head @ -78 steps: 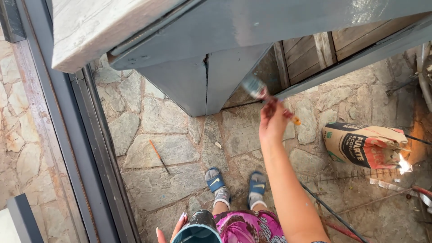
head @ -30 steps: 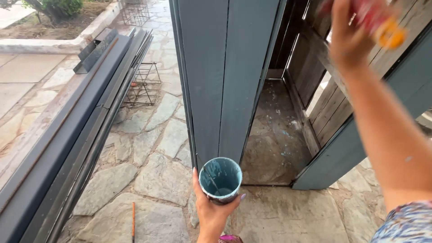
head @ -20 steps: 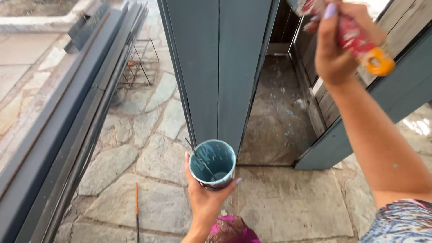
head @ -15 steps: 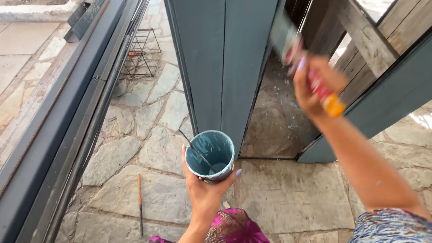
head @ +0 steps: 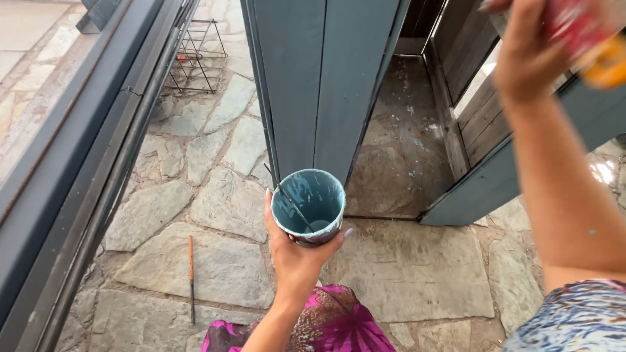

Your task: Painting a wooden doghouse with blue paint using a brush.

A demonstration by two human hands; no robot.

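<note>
Paint cup [head: 308,206] in left hand [head: 295,255], teal-smeared inside, nearly empty

Matt grey-painted wood boards [head: 326,85], rough stone paving [head: 215,261], paint-smeared plastic cup [head: 308,205].

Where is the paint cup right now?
In the head view, the paint cup sits centre frame, held by the left hand before the grey-blue post, above the stone paving.
</note>
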